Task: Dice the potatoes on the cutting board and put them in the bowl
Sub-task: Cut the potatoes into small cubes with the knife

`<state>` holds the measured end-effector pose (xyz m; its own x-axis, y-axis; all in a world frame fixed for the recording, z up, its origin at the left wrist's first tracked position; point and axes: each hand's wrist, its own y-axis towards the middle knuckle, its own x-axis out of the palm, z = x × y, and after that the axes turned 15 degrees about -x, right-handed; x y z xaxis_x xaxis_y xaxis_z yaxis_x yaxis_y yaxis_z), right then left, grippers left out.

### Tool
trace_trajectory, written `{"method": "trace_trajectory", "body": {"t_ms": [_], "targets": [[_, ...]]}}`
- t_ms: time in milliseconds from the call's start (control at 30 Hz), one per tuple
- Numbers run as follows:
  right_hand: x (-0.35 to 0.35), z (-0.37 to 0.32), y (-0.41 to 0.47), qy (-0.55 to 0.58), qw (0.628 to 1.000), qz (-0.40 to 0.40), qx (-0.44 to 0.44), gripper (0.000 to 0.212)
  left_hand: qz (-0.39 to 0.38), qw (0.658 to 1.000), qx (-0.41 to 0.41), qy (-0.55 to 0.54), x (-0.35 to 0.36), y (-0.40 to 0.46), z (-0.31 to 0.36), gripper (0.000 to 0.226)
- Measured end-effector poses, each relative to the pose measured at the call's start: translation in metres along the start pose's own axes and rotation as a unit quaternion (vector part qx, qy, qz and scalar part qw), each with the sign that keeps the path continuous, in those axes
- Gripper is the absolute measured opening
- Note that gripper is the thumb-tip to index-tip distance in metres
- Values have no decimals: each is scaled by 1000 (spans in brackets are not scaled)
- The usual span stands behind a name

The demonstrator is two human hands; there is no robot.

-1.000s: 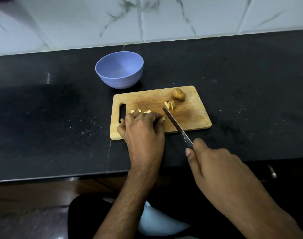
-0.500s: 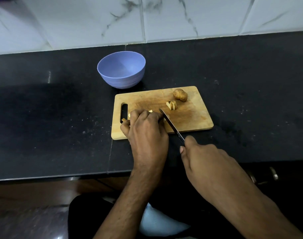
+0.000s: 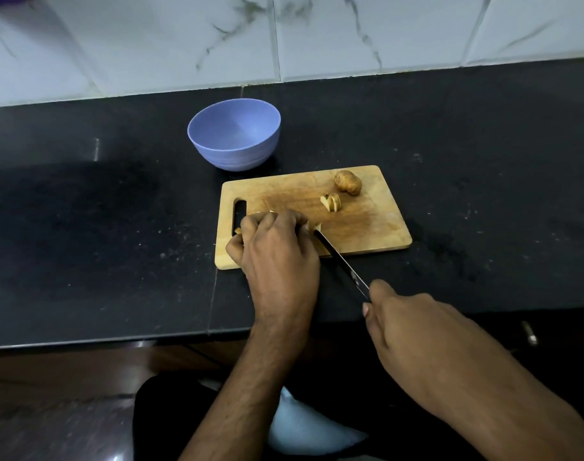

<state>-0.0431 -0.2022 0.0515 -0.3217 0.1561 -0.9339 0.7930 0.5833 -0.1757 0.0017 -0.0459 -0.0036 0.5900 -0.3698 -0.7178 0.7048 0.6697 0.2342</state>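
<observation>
Where grain shows, rectangular wooden cutting board (image 3: pixel 367 227), round bowl (image 3: pixel 234 141)

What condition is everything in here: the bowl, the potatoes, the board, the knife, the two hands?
Lilac plastic bowl: upright, empty.
Whole brown potato: uncut, on board.
Sliced potato piece: cut into slices, on board.
Potato pieces under left hand: mostly hidden.
Wooden cutting board: flat on counter.
Dark-bladed knife: tip at pieces.
Left hand: holds pieces.
Right hand: grips knife.

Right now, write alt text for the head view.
A left hand holds potato pieces on a wooden cutting board while the right hand cuts with a knife; an empty blue bowl sits behind.
</observation>
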Motion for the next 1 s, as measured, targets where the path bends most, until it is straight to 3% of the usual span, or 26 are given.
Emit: {"method": "trace_trajectory", "body": {"t_ms": [533, 1000], "targets": [[-2, 12, -2, -1, 998, 65, 21, 27, -35, 999, -3, -12, -3, -1, 3, 27], [-1, 16, 10, -11, 998, 59, 18, 26, -44, 997, 44, 45, 4, 1, 6, 12]]}}
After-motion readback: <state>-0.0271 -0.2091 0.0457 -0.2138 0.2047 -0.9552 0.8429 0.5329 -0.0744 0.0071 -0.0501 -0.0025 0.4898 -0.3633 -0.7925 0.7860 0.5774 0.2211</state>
